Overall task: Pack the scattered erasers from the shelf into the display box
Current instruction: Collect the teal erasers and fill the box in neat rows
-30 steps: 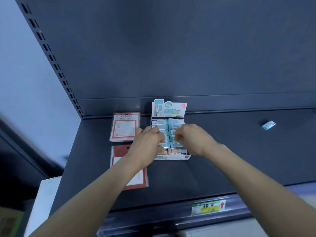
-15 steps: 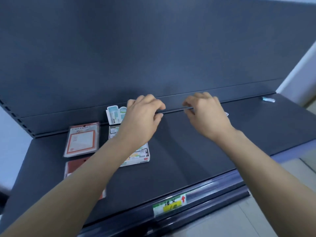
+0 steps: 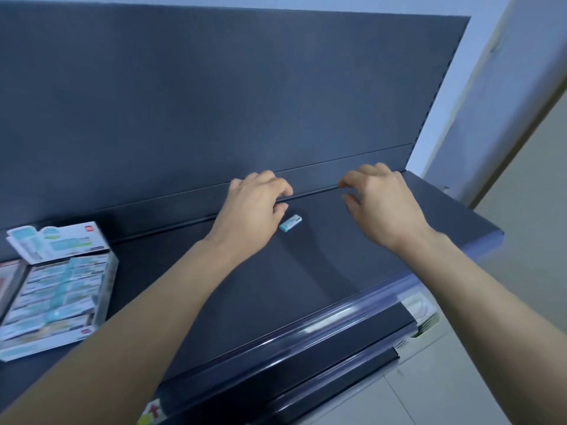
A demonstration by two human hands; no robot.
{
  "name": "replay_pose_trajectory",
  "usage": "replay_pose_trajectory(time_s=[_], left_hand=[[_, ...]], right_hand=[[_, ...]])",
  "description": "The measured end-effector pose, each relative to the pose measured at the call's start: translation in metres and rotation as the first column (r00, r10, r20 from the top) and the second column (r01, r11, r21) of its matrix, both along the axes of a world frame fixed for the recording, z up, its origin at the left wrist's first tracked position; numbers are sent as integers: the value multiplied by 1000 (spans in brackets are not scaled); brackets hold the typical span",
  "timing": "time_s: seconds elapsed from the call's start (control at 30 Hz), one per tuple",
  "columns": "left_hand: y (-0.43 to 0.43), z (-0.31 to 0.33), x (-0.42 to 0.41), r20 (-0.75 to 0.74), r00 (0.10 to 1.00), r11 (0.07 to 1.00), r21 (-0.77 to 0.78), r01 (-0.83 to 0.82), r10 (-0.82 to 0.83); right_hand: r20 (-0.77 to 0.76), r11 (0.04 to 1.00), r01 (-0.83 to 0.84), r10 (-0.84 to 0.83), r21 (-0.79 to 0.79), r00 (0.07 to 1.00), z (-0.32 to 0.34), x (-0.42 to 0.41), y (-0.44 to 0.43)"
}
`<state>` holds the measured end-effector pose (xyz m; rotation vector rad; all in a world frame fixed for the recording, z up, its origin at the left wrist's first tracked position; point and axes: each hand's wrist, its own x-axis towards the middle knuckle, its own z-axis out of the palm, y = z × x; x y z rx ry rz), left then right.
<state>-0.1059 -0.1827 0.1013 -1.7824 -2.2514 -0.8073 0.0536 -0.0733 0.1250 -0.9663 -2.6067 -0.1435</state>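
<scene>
A small teal and white eraser (image 3: 290, 223) lies on the dark shelf (image 3: 306, 271) near the back wall. My left hand (image 3: 251, 210) hovers just left of it, fingers curled and empty, fingertips close to the eraser. My right hand (image 3: 383, 204) is to its right, fingers spread and holding nothing. The white display box (image 3: 58, 289) stands at the far left of the shelf, filled with rows of teal-banded erasers, its header card upright at the back.
A red-edged card pack (image 3: 6, 283) shows at the left edge beside the box. The shelf's right end (image 3: 491, 234) lies just past my right hand. A price rail with labels (image 3: 420, 308) runs along the front edge.
Both hands left the display box and moved right along the shelf to either side of the loose eraser. The view swung right, so the box now sits at the far left.
</scene>
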Motion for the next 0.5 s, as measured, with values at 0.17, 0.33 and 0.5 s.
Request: replay_pose_trajectory(time_s=[0.17,0.33,0.5], left_hand=[[23,-15,10,11,998,996,-65,-67,68],[42,-26,2,25,992,978,-176,-114,120],[63,-43,-9,69,990,974,-201,-105,121]], right_hand=[[25,999,-40,40,2,999,-6,12,32],[44,998,-66,66,-7,997,-12,8,52],[77,998,-63,64,-6,995,-15,3,70]])
